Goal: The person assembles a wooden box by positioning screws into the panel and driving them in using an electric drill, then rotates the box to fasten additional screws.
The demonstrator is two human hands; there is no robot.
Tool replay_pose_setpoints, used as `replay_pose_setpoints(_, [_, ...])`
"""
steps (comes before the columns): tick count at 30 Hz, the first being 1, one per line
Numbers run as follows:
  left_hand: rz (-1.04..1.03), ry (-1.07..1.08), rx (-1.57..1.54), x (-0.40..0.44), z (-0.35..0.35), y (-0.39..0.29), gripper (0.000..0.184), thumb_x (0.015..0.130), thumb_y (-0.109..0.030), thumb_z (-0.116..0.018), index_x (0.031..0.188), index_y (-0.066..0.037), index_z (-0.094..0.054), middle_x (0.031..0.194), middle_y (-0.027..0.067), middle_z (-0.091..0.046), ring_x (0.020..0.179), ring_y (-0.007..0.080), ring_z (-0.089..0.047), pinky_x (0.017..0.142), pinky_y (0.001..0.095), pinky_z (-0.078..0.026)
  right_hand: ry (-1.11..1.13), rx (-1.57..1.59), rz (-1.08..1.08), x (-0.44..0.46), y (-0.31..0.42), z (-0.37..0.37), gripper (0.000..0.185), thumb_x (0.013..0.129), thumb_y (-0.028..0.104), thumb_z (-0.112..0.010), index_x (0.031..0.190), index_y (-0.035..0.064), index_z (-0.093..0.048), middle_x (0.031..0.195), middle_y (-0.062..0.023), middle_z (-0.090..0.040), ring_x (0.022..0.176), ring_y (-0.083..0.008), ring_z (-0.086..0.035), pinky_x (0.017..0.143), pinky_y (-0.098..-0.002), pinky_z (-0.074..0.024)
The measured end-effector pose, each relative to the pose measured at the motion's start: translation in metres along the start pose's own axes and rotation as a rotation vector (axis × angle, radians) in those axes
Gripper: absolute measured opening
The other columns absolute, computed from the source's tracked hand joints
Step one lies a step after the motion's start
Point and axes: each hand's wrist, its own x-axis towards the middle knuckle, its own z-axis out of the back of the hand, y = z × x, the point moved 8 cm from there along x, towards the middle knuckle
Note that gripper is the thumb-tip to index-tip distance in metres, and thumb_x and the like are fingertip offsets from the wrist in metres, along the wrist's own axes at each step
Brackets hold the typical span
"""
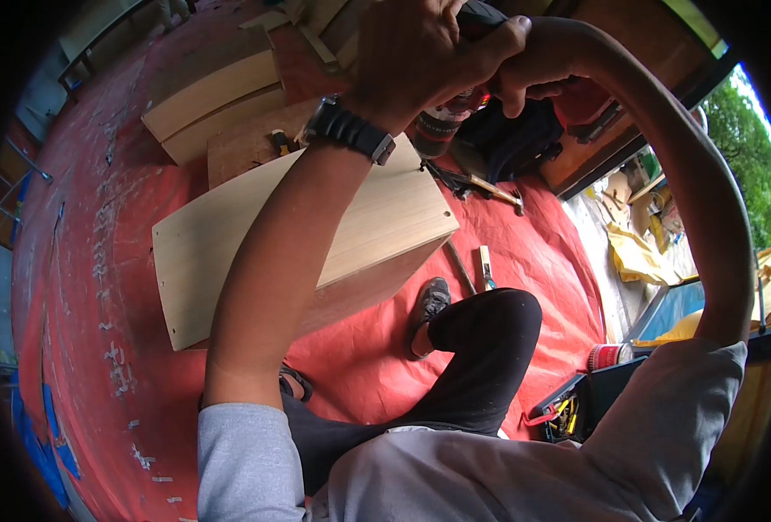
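Note:
Both hands are raised together at the top of the view around a red and black cordless drill (459, 106). My left hand (433, 56), with a dark watch on the wrist, is closed on its upper part. My right hand (538, 65) has its fingers curled round the drill from the other side. Parts of the tool are hidden behind the hands. Its nose points down near the end of a pale wooden box-like panel piece (381, 213), which lies on the red floor sheet and has small holes at its corners. My left forearm crosses over this piece.
A hammer (499, 193) lies beyond the wooden piece, near a dark bag (520, 139). A chisel-like tool (486, 265) rests by my foot. An open toolbox (568, 413) and a tin (610, 356) stand at the right. More wooden pieces (220, 100) lie behind.

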Motion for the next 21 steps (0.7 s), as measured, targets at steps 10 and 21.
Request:
replay_pose_setpoints(10, [0.035,0.014,-0.039,-0.0055,0.0006,0.0051,0.048,0.088,-0.045,-0.073,0.072,-0.002,-0.057,0.057,0.0148,-0.062,0.050,0.0274,-0.065,0.051,0.0397,-0.052,-0.013,-0.007,0.016,0.0039,-0.0035,-0.0006,0.016,0.067,0.003,-0.079,0.064,0.0041,-0.063,0.053,-0.0026,-0.057,0.043,-0.0130,-0.050,0.042,-0.0309,-0.0351])
replay_pose_setpoints(21, [0.009,-0.015,-0.021,-0.0072,0.0009,0.0034,0.047,0.088,-0.043,-0.073,0.072,-0.003,-0.056,0.057,0.0145,-0.061,0.050,0.0264,-0.065,0.050,0.0399,-0.051,-0.004,-0.018,0.001,0.0059,-0.0051,-0.0030,0.016,0.067,0.005,-0.079,0.065,0.0049,-0.063,0.053,-0.0018,-0.056,0.044,-0.0117,-0.050,0.044,-0.0300,-0.0356])
